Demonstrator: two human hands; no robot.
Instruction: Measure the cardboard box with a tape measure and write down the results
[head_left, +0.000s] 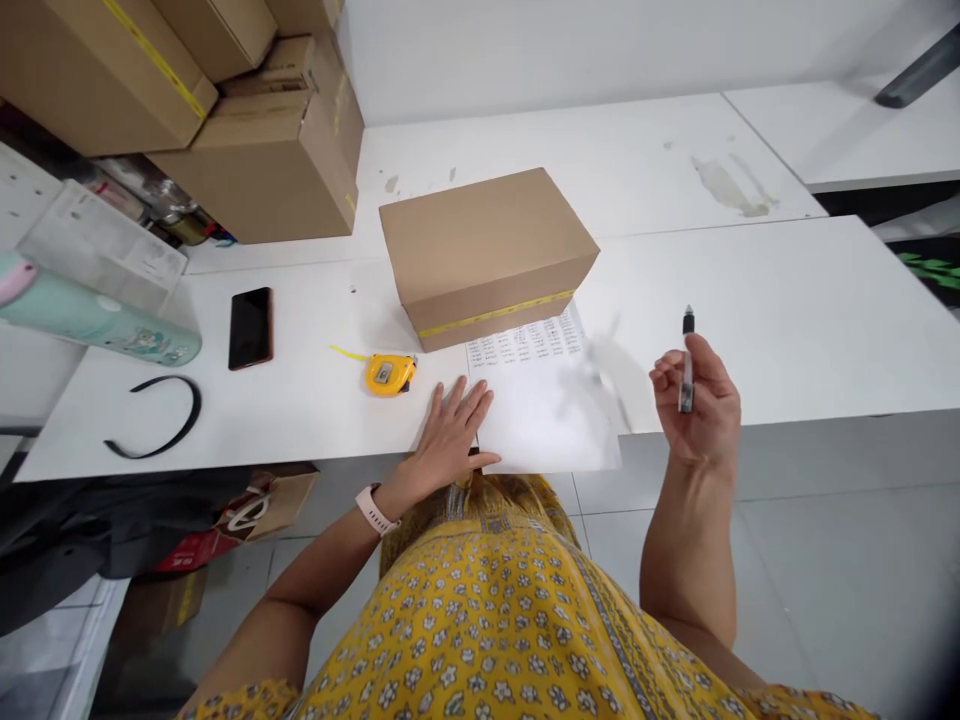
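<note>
Tabletop (787, 320) in white laminate is seen beyond both sets of fingers. Bare surface lies open to the right of the right fingertips, and the near edge runs just under the left palm.

A closed brown cardboard box with a yellow tape band (480, 250) is set just beyond the left fingertips. Its near bottom edge lies over the far end of a white printed paper sheet (540, 420). Rows of small print are shown beside the box, too fine to be read. The sheet's near edge hangs past the table edge.

The left hand (450, 435) is laid flat with fingers straight and spread, fingertips at the sheet's left edge, nothing gripped. The right hand (697, 405) is raised right of the sheet, its fingers curled round a slim black-and-silver pen (686, 375) held upright.

A black smartphone (250, 327) lies well left of the left fingers. A yellow tape measure (389, 373) sits near them on the left, its label illegible.
</note>
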